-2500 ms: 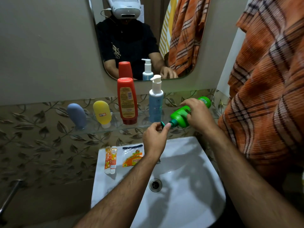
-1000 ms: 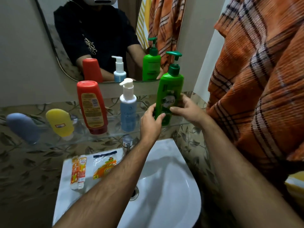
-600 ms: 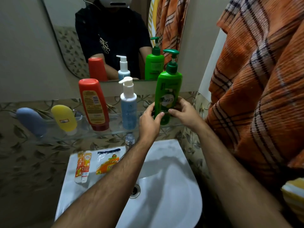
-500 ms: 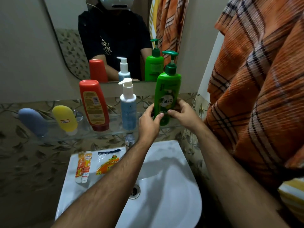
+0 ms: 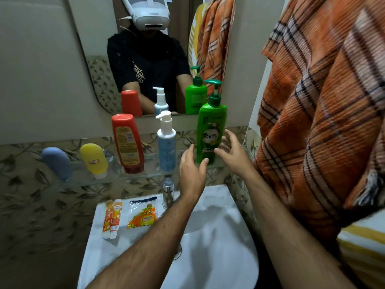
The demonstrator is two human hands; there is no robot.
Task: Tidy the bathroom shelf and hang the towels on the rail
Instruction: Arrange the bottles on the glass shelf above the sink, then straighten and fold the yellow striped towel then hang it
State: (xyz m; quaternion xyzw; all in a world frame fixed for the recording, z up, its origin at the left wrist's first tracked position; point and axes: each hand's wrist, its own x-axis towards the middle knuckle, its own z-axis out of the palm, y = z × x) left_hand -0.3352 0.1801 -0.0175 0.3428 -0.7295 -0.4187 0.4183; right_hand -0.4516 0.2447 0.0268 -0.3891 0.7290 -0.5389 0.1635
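A green pump bottle stands upright at the right end of the glass shelf. My left hand hovers just in front of it with relaxed fingers, holding nothing. My right hand is beside the bottle on its right, fingers spread, off it. Left of the green bottle stand a blue pump bottle, a red bottle, a yellow tube and a grey-blue tube. An orange checked towel hangs at the right.
Below the shelf is a white basin with a chrome tap. On its left ledge lie two small orange tubes and an orange sachet. A mirror sits above the shelf. A yellow-striped cloth shows at lower right.
Both hands let go of the green pump bottle and drew back a little; it now stands alone on the shelf. Earlier it was brought up from lying tilted over the basin.
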